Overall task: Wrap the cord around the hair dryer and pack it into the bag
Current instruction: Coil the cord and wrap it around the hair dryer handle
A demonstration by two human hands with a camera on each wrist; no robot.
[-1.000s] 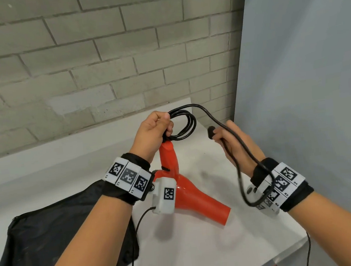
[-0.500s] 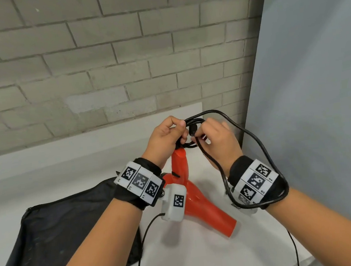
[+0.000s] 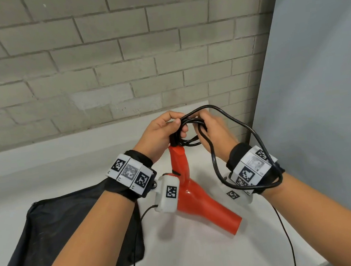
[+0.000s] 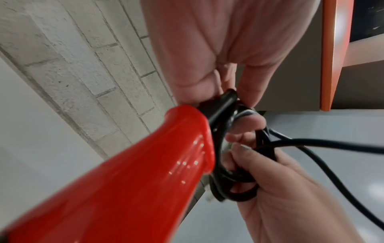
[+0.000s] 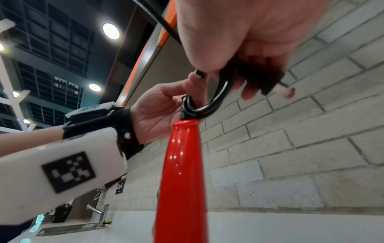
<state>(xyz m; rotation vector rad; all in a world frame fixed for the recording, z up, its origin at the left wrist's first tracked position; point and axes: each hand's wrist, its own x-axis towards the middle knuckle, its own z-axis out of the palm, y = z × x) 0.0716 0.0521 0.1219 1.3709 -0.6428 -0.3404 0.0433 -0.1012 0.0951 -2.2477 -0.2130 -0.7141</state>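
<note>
On the white counter (image 3: 184, 258), nearest, lies a black bag (image 3: 56, 231), flat at the left. Beyond it a red hair dryer (image 3: 202, 204) rests nozzle-down, handle raised. Above the handle, the left hand (image 3: 159, 134) grips the coiled cord (image 3: 215, 165); the right hand (image 3: 216, 132) pinches a loose loop draped over its wrist.

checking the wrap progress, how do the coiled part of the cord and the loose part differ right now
The coiled part of the cord is bunched in small tight loops at the end of the hair dryer handle; the loose part swings out in one wide loop around the right wrist. The left hand grips the coils, with the right hand closed on the cord beside them; the loose part hangs free. Both are the same black cord.
</note>
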